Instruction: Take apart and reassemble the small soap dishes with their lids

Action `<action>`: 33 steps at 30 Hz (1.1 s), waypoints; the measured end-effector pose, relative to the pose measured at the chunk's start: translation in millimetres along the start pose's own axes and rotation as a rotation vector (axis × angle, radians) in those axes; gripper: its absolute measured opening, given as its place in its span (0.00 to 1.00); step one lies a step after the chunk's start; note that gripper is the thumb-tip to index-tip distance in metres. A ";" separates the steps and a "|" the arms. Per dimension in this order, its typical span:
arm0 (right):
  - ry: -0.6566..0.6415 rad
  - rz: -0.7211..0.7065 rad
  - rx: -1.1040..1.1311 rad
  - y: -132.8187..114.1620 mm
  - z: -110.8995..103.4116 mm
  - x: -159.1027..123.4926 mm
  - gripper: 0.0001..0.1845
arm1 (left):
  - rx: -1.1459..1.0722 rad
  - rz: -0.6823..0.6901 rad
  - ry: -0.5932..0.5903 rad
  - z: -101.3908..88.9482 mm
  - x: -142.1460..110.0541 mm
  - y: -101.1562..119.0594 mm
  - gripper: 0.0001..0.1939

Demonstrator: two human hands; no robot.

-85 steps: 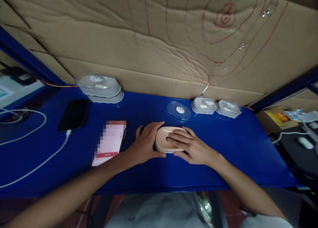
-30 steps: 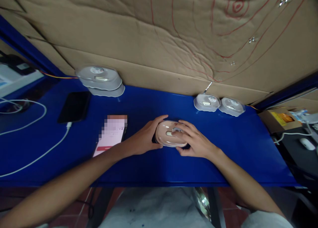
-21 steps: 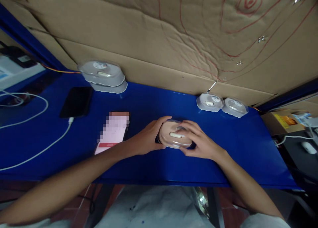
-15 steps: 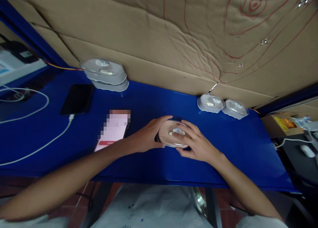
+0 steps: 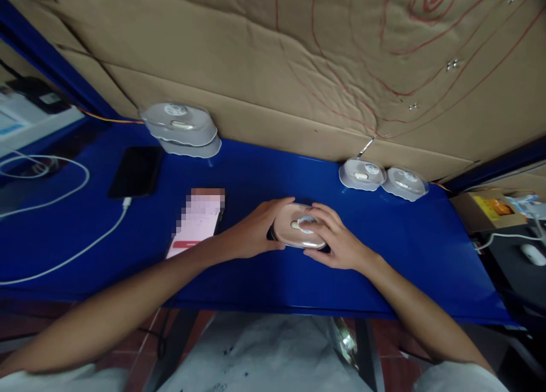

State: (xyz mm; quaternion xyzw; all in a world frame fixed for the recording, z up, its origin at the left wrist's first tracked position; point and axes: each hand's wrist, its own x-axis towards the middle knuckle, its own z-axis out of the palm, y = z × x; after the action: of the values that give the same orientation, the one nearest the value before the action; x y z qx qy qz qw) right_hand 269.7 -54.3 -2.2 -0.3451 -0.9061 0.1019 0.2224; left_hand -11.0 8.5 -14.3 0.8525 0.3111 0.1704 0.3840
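Both hands are bracketing one peach container [image 5: 286, 214], which is sitting over the middle of the bench [image 5: 273, 284] directly in front of the person; whether its base is resting there or being lifted slightly is not showing. The left hand [image 5: 265, 227] is cupping one end, its thumb on the near edge and a finger reaching along the far edge. The right hand [image 5: 341, 238] is gripping the other end, fingers [image 5: 326, 217] partly spread across the clear cover and thumb lying at the near side. Neither hand is wide open — both are curving around the container with a moderate spread.

Doing this well probably means pressing evenly from both ends, so that the cover is lying level and the rim is not slipping. The right fingers are covering part of the top, so how well the cover is fitting there is hard to judge.

A phone with a pink screen [image 5: 200, 215] is lying by the left forearm, which is hiding its near corner — the thing likeliest to get nudged. Farther left, a dark phone [image 5: 135, 172] is trailing a white cable [image 5: 113, 228]. Along the cardboard wall [image 5: 213, 50], stacked grey containers [image 5: 183, 130] are standing at left and two lidded grey boxes [image 5: 362, 174] are standing at right, well apart from the hands.
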 end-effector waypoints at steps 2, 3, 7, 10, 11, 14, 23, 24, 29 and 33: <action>-0.005 0.023 0.063 1.6 -0.1 0.9 0.31 | -0.005 0.009 0.000 0.4 0.5 -2.3 0.54; -0.008 0.029 0.080 2.3 -0.3 1.1 0.31 | -0.010 0.015 0.000 0.6 0.7 -3.0 0.55; 0.009 0.029 0.120 5.2 -1.4 -0.4 0.32 | -0.040 0.020 0.018 1.5 0.4 -2.1 0.54; 0.017 0.025 0.130 5.9 -2.0 -1.9 0.33 | -0.067 0.022 0.028 1.7 -0.3 -0.1 0.54; 0.006 0.015 0.106 5.5 -2.1 -2.0 0.33 | -0.072 0.024 0.029 1.6 -0.4 0.2 0.54; -0.030 -0.023 0.015 2.9 -1.7 -0.9 0.32 | -0.083 0.035 0.033 1.2 0.1 -0.3 0.52; 0.022 0.009 0.094 3.6 0.5 1.6 0.31 | -0.080 0.017 0.047 0.6 1.3 -0.8 0.54; 0.021 0.010 0.093 3.9 0.3 1.0 0.32 | -0.078 0.021 0.050 0.6 1.0 0.0 0.54; -0.008 0.019 0.041 3.8 -1.0 -1.7 0.33 | -0.058 0.040 0.050 0.3 -0.4 2.1 0.53; 0.001 -0.021 0.009 3.7 -1.0 -1.6 0.34 | -0.051 0.060 0.054 0.8 -0.4 0.0 0.52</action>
State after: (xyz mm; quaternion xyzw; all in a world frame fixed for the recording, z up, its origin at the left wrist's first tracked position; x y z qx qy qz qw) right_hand 273.4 -52.7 -3.0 -0.3345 -0.9092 0.1034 0.2253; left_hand -10.9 7.8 -14.8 0.8464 0.2913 0.2128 0.3918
